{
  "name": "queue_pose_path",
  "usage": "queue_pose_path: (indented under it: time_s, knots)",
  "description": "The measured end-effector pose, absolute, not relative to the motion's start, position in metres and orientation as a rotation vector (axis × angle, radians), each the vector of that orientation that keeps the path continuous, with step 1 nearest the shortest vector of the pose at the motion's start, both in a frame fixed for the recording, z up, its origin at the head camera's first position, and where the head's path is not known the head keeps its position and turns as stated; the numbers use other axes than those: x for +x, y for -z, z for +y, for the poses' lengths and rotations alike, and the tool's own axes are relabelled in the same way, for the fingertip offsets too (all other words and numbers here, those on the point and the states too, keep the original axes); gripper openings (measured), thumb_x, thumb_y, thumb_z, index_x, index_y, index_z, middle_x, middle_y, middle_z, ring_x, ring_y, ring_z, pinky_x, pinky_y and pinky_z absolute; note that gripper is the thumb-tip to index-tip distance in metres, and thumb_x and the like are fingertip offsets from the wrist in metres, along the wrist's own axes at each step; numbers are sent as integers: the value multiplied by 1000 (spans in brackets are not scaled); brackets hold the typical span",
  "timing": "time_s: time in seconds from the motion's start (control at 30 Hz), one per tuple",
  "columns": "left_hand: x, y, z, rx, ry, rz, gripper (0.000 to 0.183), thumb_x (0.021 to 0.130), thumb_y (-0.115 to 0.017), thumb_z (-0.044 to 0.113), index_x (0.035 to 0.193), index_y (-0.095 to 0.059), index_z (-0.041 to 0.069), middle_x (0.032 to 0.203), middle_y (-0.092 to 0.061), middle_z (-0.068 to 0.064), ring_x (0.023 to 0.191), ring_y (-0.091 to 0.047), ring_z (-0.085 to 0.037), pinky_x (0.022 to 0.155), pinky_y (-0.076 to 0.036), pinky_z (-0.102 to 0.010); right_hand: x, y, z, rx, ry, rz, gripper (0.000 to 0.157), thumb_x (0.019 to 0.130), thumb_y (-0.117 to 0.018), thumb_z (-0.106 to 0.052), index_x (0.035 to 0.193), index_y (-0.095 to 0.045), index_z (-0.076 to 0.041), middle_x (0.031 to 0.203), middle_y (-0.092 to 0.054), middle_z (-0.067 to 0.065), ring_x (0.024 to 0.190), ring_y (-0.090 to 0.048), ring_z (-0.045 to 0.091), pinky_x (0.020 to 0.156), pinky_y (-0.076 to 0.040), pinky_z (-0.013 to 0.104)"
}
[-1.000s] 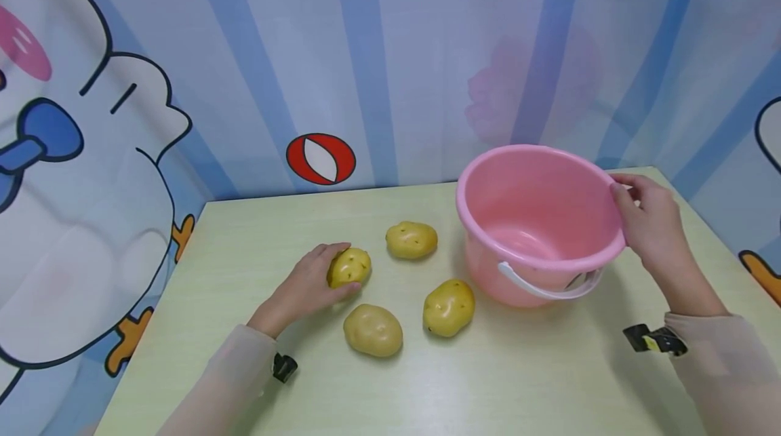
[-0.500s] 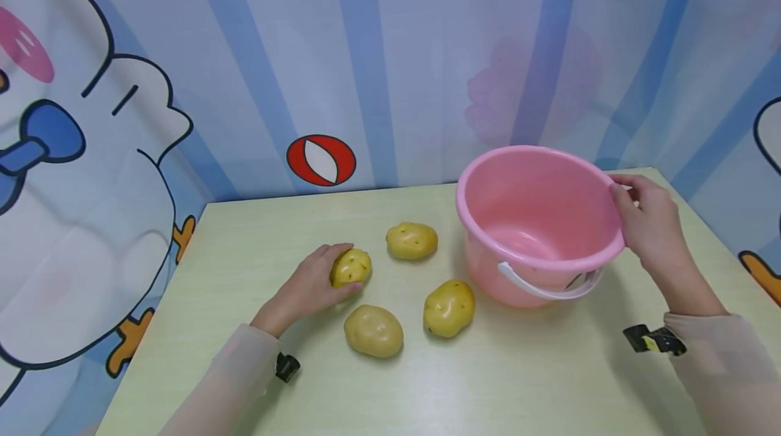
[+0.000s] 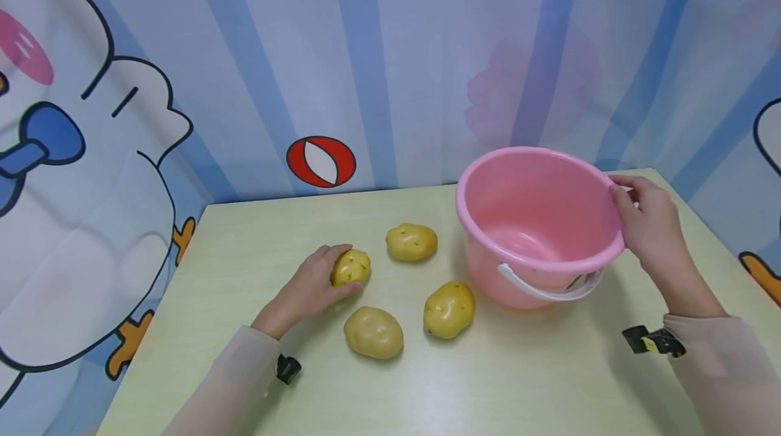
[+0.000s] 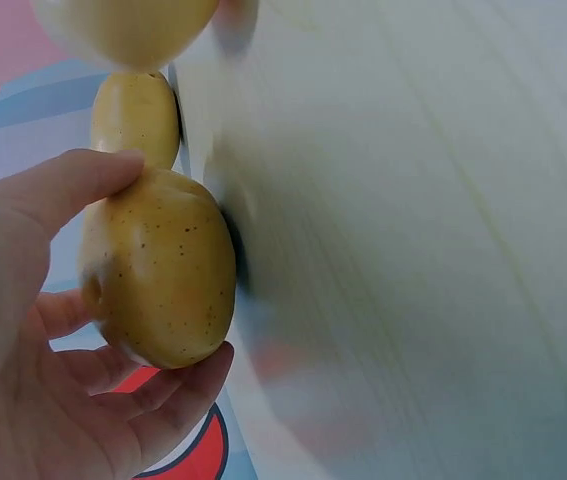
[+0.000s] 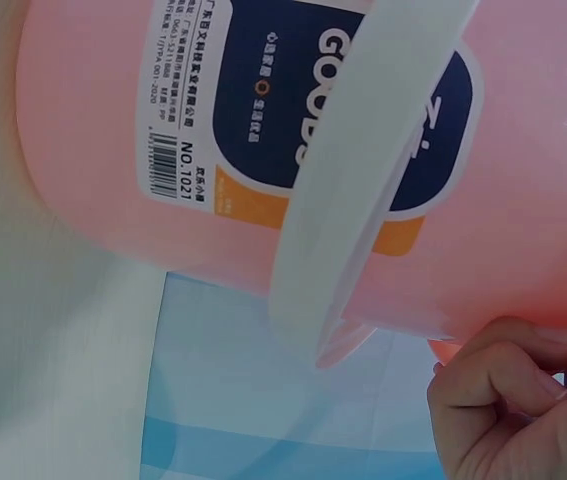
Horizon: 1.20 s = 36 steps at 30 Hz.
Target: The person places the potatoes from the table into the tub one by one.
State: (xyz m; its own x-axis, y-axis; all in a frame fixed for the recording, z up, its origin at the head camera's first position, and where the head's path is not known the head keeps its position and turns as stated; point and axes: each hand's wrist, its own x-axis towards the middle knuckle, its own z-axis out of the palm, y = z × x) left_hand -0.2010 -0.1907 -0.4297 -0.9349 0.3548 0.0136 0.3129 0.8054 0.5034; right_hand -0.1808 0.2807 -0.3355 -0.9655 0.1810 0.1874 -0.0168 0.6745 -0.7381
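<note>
My left hand [image 3: 314, 283] holds a yellow potato [image 3: 352, 268] on the table, thumb on one side and fingers on the other. In the left wrist view the same potato [image 4: 163, 270] shows dark specks on its skin. My right hand [image 3: 653, 219] grips the right rim of a pink bucket [image 3: 539, 265] standing upright, its white handle [image 3: 537, 290] hanging at the front. Nothing lies on the visible part of the bucket's floor. Three other potatoes lie between: one behind [image 3: 411, 242], one near the bucket [image 3: 449, 310], and a paler one [image 3: 373, 333] in front.
The pale wooden table [image 3: 488, 382] ends at a blue striped curtain [image 3: 415, 70] with cartoon prints behind it. A printed label [image 5: 293, 110] is stuck on the bucket's side. Small black cameras [image 3: 288, 369] are strapped to both wrists.
</note>
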Motion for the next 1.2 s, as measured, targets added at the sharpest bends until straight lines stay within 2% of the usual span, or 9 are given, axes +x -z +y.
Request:
queue_pose_path:
  time_s: [0.43, 1.2]
  knots:
    - [-201, 422, -192, 555, -787, 2930, 73, 89, -76, 36, 147, -44, 5, 126, -55, -14, 105, -53, -27, 90, -49, -45, -181, 335, 281, -128, -1176, -2639, 55, 109, -32, -31, 144, -42, 9, 106, -53, 24, 61, -53, 7, 49, -47, 24]
    - [-200, 394, -190, 604, -789, 2951, 71, 90, -74, 38, 146, -44, 7, 123, -55, -12, 99, -53, -25, 83, -51, -40, -180, 335, 280, -115, -1170, -2642, 54, 109, -32, -30, 143, -42, 11, 104, -52, 24, 60, -53, 10, 48, -46, 25]
